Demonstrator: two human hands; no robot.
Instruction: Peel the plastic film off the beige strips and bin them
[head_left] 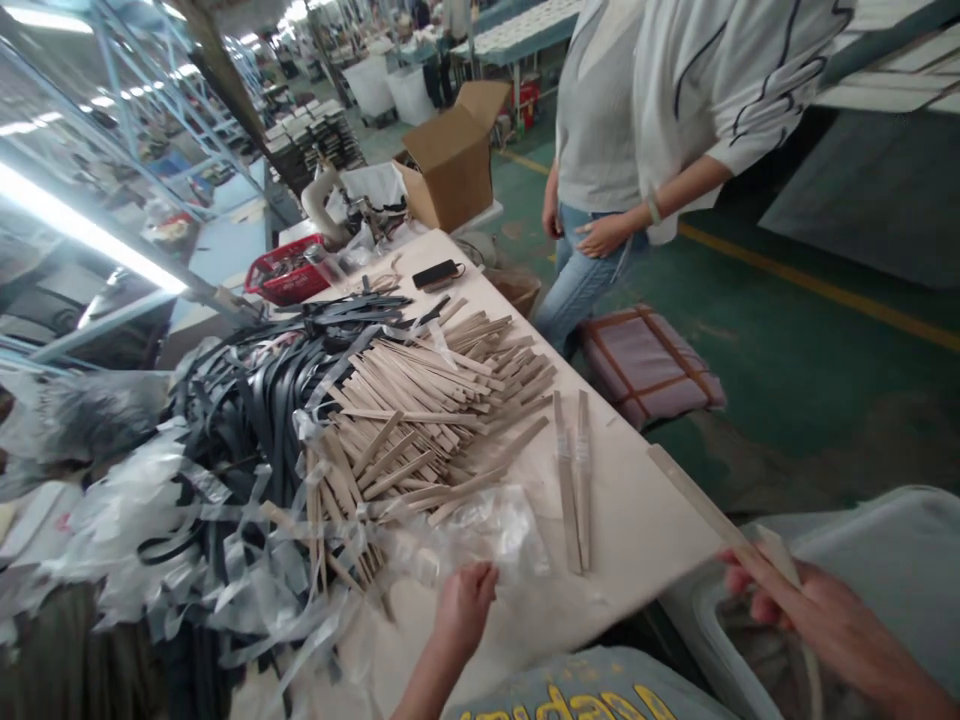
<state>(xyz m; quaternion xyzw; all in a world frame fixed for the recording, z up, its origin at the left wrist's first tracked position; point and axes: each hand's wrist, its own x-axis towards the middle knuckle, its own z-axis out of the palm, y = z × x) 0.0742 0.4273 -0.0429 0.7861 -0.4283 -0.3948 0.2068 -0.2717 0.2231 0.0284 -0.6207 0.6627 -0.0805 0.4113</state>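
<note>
My left hand (pixel 466 605) is closed in a fist low over the table. Its fingertips are beside a crumpled clear plastic bag (pixel 504 525); whether they pinch its edge is hidden. Off the table's right edge, my right hand (pixel 821 615) grips a long beige strap (pixel 697 500), which points up and to the left. A paler strip (pixel 780 555) also shows at that hand. Two beige straps with clear wrapping (pixel 574 490) lie side by side on the table between my hands. Beyond the plastic bag spreads a big pile of beige straps (pixel 427 390).
Dark straps (pixel 277 400) and torn plastic film (pixel 142 510) are heaped on the left. Farther back are a black phone (pixel 437 274), a red basket (pixel 289 270) and a cardboard box (pixel 450 160). Another person (pixel 622 150) stands across the table by a cushioned stool (pixel 649 362).
</note>
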